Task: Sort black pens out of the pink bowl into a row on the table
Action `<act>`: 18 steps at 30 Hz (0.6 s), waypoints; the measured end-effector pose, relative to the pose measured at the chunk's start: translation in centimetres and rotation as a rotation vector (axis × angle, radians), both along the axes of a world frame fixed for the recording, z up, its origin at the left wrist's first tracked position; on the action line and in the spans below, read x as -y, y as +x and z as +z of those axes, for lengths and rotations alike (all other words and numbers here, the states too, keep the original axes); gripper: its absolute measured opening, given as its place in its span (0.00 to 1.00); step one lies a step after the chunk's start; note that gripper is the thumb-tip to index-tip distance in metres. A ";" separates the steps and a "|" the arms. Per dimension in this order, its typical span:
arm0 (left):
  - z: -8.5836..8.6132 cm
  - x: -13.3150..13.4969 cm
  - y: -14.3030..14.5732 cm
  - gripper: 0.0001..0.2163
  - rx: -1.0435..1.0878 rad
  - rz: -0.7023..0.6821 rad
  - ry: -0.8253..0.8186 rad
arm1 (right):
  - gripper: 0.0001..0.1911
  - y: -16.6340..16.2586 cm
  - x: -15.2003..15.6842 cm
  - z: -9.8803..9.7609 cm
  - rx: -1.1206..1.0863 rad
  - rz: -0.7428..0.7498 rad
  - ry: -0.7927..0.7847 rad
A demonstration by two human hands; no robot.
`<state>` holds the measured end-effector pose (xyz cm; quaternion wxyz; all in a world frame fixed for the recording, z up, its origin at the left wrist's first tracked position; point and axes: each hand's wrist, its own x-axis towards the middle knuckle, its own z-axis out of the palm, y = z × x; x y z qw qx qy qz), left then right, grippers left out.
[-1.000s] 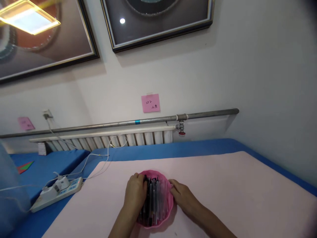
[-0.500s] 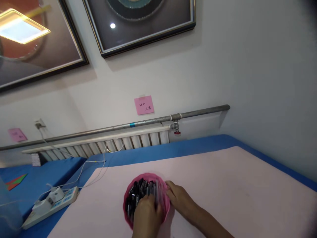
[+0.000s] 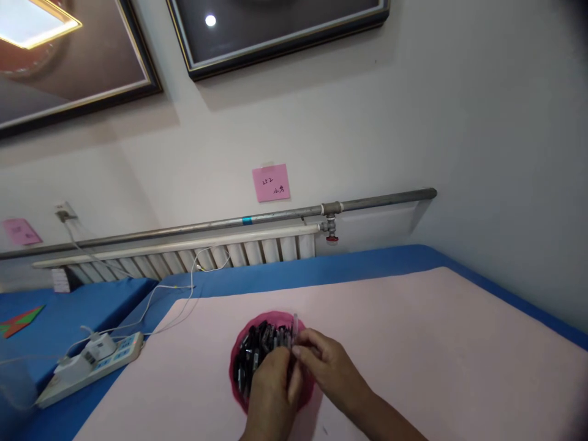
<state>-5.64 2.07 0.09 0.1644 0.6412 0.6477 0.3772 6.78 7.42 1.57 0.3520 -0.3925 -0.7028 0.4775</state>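
A round pink basket (image 3: 236,389) with a wavy rim stands on the pink sheet, packed with several black and clear pens (image 3: 252,350). Inside its front half my left hand (image 3: 274,383) is closed with fingers pointing down; what it holds is hidden behind the hand. My right hand (image 3: 328,364) reaches over the right rim. Its thumb and forefinger are pinched at a clear plastic pen (image 3: 295,323) that stands upright. The fingertips of both hands are close together there.
The pink sheet (image 3: 404,331) lies on a blue table (image 3: 349,263). At left a white power strip (image 3: 110,367) carries plugged-in adapters, and white cables (image 3: 154,300) run across the table. Behind are a radiator (image 3: 243,250) and a metal pipe (image 3: 381,199).
My right hand has let go of the basket's right rim and moved in over it, pinching at the clear pen. My left hand stays in the basket. The camera view has tilted down slightly.
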 end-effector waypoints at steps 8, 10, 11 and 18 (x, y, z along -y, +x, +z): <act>1.2 -2.2 -0.2 0.16 -0.438 0.052 -0.087 | 0.12 2.5 -4.2 -2.5 -0.070 -0.278 -0.253; 1.4 -3.5 -0.2 0.16 -0.476 0.106 -0.116 | 0.12 3.5 -4.8 -2.7 -0.091 -0.339 -0.262; 1.5 -4.1 -0.2 0.15 -0.480 0.119 -0.119 | 0.12 3.9 -4.9 -2.8 -0.106 -0.365 -0.256; 1.0 -6.3 0.5 0.14 -0.460 0.125 -0.148 | 0.11 9.1 -0.2 -2.7 -0.246 -0.475 -0.170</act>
